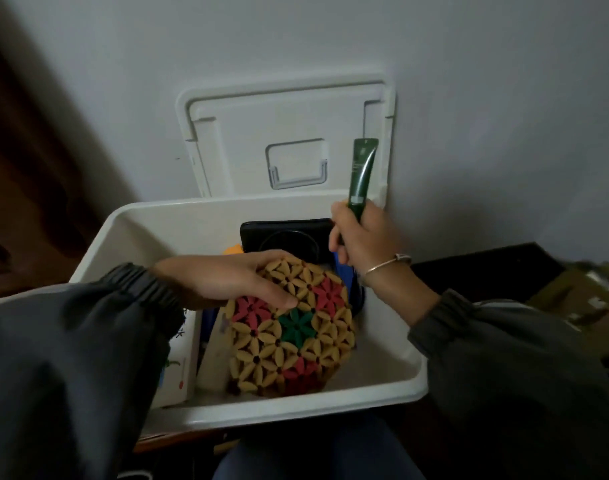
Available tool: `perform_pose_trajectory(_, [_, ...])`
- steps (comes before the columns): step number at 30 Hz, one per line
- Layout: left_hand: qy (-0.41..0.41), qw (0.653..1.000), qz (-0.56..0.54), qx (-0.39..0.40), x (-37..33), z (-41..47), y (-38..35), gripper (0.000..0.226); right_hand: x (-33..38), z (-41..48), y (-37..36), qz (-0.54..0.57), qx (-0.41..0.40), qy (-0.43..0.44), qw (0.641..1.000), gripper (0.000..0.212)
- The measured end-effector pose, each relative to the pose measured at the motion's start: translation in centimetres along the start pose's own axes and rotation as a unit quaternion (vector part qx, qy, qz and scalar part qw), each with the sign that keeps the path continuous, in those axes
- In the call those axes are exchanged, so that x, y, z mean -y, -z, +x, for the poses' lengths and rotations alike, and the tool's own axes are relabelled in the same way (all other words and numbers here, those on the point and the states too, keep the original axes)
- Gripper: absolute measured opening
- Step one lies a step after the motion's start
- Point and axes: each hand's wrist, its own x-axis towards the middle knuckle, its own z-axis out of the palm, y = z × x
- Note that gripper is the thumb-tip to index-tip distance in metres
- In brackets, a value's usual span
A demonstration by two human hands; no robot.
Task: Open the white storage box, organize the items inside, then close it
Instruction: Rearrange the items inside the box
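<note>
The white storage box (393, 386) stands open in front of me, its lid (296, 112) leaning upright against the wall behind it. My left hand (226, 278) grips the top edge of a round beaded mat (296, 341) with yellow, red and green flower shapes, which stands tilted inside the box. My right hand (361, 237) holds a dark green tube (361, 171) upright over the box's far right corner. A black case (285, 237) stands against the far wall of the box. White cards and booklets (181, 362) stand at the left inside, partly hidden by my sleeve.
A pale wall rises right behind the box. Dark wooden furniture (36, 168) sits at the left. At the right lie a black surface (486, 268) and an olive-brown carton (580, 299). My knees (316, 452) are below the box's near rim.
</note>
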Motion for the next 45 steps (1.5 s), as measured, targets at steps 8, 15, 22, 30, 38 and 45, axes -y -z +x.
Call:
perform_pose_trajectory(8, [0.102, 0.976, 0.179, 0.065, -2.4, 3.7, -1.7, 0.062, -0.2, -0.4, 0.1, -0.055, 0.014, 0.066, 0.996, 0.021])
perform_pose_trajectory(15, [0.063, 0.978, 0.198, -0.001, -1.1, 2.3, -2.3, 0.06, -0.4, -0.2, 0.1, -0.053, 0.027, 0.059, 0.996, 0.022])
perform_pose_trajectory(22, [0.024, 0.986, 0.13, -0.103, 0.6, -1.1, -0.9, 0.055, -0.5, -0.2, 0.0, -0.047, 0.052, 0.032, 0.997, 0.021])
perform_pose_trajectory(30, [0.024, 0.98, 0.095, -0.17, 2.8, -3.5, -0.9, 0.05, -0.5, 0.3, -0.5, -0.138, 0.154, -0.055, 0.977, 0.023])
perform_pose_trajectory(38, [0.01, 0.978, 0.062, -0.197, 3.7, -3.4, -1.4, 0.052, -1.5, 2.9, -1.7, -0.372, 0.229, -0.085, 0.895, 0.031])
perform_pose_trajectory(45, [-0.026, 0.981, 0.025, -0.191, 4.1, -5.4, 0.1, 0.049, -1.6, 3.5, -2.8, -0.408, 0.229, -0.078, 0.881, 0.029])
